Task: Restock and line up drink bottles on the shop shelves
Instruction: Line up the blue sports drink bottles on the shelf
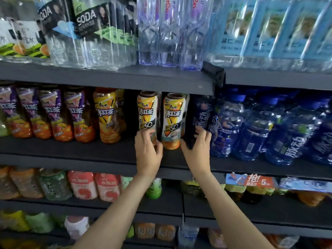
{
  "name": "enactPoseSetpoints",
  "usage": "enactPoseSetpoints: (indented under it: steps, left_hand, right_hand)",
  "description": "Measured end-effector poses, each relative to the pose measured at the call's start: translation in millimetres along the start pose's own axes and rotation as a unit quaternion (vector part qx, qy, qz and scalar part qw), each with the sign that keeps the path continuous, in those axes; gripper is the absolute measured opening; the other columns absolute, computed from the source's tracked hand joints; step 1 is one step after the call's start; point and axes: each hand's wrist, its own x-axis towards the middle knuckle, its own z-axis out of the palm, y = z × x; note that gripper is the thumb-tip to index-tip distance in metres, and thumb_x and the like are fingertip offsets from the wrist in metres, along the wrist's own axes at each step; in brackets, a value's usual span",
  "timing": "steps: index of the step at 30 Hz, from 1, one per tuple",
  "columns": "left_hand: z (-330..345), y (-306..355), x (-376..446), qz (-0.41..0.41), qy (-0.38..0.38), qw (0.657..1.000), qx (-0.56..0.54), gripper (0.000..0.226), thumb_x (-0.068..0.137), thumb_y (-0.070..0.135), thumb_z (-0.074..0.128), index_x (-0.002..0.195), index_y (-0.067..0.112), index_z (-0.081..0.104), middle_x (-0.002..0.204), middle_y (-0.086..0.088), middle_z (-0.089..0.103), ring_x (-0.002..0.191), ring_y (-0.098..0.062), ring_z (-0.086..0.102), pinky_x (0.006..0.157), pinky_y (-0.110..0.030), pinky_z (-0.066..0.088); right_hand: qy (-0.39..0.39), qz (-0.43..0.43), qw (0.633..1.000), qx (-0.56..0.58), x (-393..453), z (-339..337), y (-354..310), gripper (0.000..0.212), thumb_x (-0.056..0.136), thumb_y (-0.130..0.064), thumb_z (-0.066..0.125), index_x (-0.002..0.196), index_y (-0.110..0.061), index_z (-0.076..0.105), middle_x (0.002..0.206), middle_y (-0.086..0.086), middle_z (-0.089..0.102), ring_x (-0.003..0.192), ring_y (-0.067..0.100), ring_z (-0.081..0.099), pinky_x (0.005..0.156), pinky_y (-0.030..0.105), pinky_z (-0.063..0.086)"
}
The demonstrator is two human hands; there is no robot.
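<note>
Dark grey metal shop shelves (107,78) filled the view, stacked in tiers and crowded with drinks. On the middle tier stood two white-and-yellow labelled plastic iced tea bottles, the left one (146,112) and the right one (173,115), both upright and set back from the front edge, with a dark gap between them. To their left stood a yellow-labelled tea bottle (107,114) and a row of purple-labelled tea bottles (45,112); to their right, a dark blue labelled sports drink bottle (202,114) and a crowd of clear blue plastic bottles (260,130).

The left hand (148,150) had its fingers curled round the base of the left iced tea bottle. The right hand (198,146) held the lower part of the dark blue bottle, thumb on one side and fingers on the other, just beside the right iced tea bottle.

The step in hand seemed to be squaring these bottles into their rows. To do it well, each bottle probably wanted sliding on its base rather than lifting, kept upright with the low hold, labels turned outward, and drawn forward level with its neighbours. The risk looked to be a tall bottle rocking and knocking the one beside it, since they stood so close.
</note>
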Motion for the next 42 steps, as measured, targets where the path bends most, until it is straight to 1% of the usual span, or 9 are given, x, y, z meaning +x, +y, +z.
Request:
enactPoseSetpoints:
  steps: [3,6,9,12,15,20,24,32,42]
  left_hand:
    - [38.5,54.9,-17.7,0.020,-0.043,0.999,-0.020,0.029,0.082,-0.002,0.055,0.110,0.005,0.050,0.105,-0.011,0.048,0.100,-0.020,0.046,0.082,-0.022,0.036]
    - [73.2,92.1,-25.8,-0.021,-0.105,0.994,-0.034,0.031,0.089,0.007,0.055,0.119,0.006,0.047,0.115,-0.010,0.048,0.108,-0.022,0.047,0.084,-0.019,0.034]
    - [89.3,102.0,-26.6,-0.074,-0.131,0.989,-0.008,0.036,0.090,0.015,0.057,0.124,0.005,0.046,0.120,-0.012,0.049,0.114,-0.023,0.047,0.088,-0.020,0.034]
    - [83.5,100.6,-25.7,-0.083,-0.024,0.996,0.016,0.031,0.086,0.006,0.061,0.114,0.000,0.051,0.111,-0.015,0.052,0.105,-0.028,0.051,0.084,-0.018,0.034]
    - [71.3,90.0,-17.2,-0.140,0.059,0.988,0.013,0.037,0.082,0.006,0.065,0.114,-0.002,0.048,0.112,-0.018,0.048,0.105,-0.028,0.049,0.082,-0.013,0.031]
    - [67.5,62.6,4.6,-0.207,-0.019,0.976,0.067,0.062,0.082,0.026,0.069,0.130,-0.001,0.039,0.124,-0.018,0.048,0.117,-0.030,0.047,0.089,-0.036,0.043]
    - [67.9,37.6,8.3,-0.212,-0.080,0.970,0.088,0.059,0.083,0.030,0.067,0.128,0.002,0.041,0.124,-0.016,0.054,0.116,-0.031,0.051,0.088,-0.041,0.046]
    - [62.7,18.2,-8.5,-0.172,-0.085,0.981,0.035,0.056,0.080,0.024,0.071,0.127,0.006,0.045,0.121,-0.010,0.059,0.113,-0.026,0.055,0.085,-0.035,0.047]
    - [60.4,17.9,-5.9,-0.177,-0.099,0.979,-0.014,0.047,0.080,0.020,0.070,0.120,0.008,0.048,0.116,-0.007,0.061,0.108,-0.024,0.057,0.084,-0.035,0.047]
  right_hand:
    - [0.068,-0.051,0.996,-0.016,8.9,-58.1,22.8,0.043,0.086,-0.011,0.063,0.123,-0.003,0.041,0.121,0.008,0.038,0.110,0.023,0.046,0.081,0.012,0.031]
    - [0.072,-0.035,0.996,-0.032,24.5,-88.1,48.4,0.054,0.085,-0.012,0.064,0.130,0.000,0.038,0.130,0.014,0.036,0.118,0.029,0.042,0.084,0.013,0.031]
    - [0.029,-0.027,0.998,-0.046,23.3,-93.2,63.2,0.069,0.083,-0.015,0.068,0.140,-0.003,0.029,0.136,0.015,0.032,0.124,0.030,0.040,0.095,0.029,0.043]
    - [0.066,-0.077,0.994,-0.032,13.4,-94.1,63.5,0.062,0.082,-0.011,0.068,0.134,-0.002,0.036,0.130,0.017,0.037,0.120,0.033,0.043,0.093,0.043,0.048]
    - [0.007,-0.140,0.990,0.023,10.8,-87.6,42.5,0.045,0.086,-0.010,0.062,0.126,-0.003,0.043,0.122,0.012,0.045,0.115,0.026,0.049,0.094,0.032,0.046]
    - [-0.182,0.020,0.980,0.084,35.1,-41.2,28.2,0.051,0.094,-0.008,0.050,0.141,-0.004,0.031,0.139,0.013,0.042,0.128,0.024,0.042,0.104,0.032,0.037]
    - [-0.282,0.148,0.944,0.087,52.8,-12.4,33.8,0.066,0.091,0.002,0.039,0.149,-0.016,0.014,0.148,0.010,0.035,0.135,0.027,0.034,0.105,0.028,0.031]
    - [-0.278,0.194,0.940,0.036,53.9,13.2,27.4,0.070,0.086,0.005,0.039,0.148,-0.012,0.012,0.136,0.016,0.047,0.123,0.033,0.045,0.092,0.030,0.041]
    - [-0.288,0.184,0.940,-0.013,57.3,17.8,20.8,0.071,0.086,0.005,0.040,0.148,-0.012,0.009,0.138,0.019,0.044,0.125,0.035,0.044,0.094,0.033,0.041]
